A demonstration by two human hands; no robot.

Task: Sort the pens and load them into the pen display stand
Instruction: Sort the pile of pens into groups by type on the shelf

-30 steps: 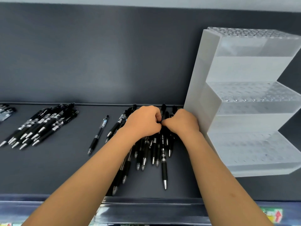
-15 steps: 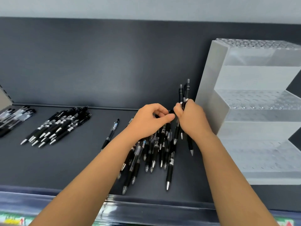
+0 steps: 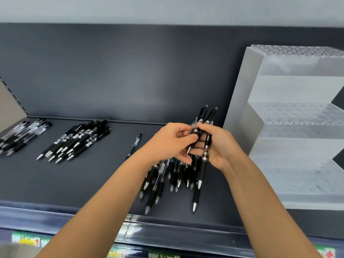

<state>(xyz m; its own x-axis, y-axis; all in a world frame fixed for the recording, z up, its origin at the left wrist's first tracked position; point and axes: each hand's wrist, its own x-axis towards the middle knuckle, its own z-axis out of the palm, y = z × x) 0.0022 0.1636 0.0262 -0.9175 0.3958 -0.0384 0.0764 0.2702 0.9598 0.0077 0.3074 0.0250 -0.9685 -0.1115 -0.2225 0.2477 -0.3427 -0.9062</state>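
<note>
Both hands are raised over a loose heap of black pens [image 3: 173, 175] on the dark shelf. My right hand [image 3: 218, 146] grips a small bunch of black pens [image 3: 205, 127], tips down, their tops poking above my fingers. My left hand [image 3: 171, 142] pinches one pen of that bunch between thumb and fingers. The frosted, stepped pen display stand [image 3: 290, 127] rises just to the right; I see no pens in its hole rows.
A sorted row of black pens [image 3: 76, 140] lies at mid left, another group [image 3: 20, 135] at far left, and a single pen [image 3: 135, 145] lies between them and the heap. The shelf's front lip [image 3: 111, 218] runs along the bottom; a dark back wall stands behind.
Both hands have lifted off the heap. My right hand came up with a few pens held upright, and my left hand moved onto one of them.
</note>
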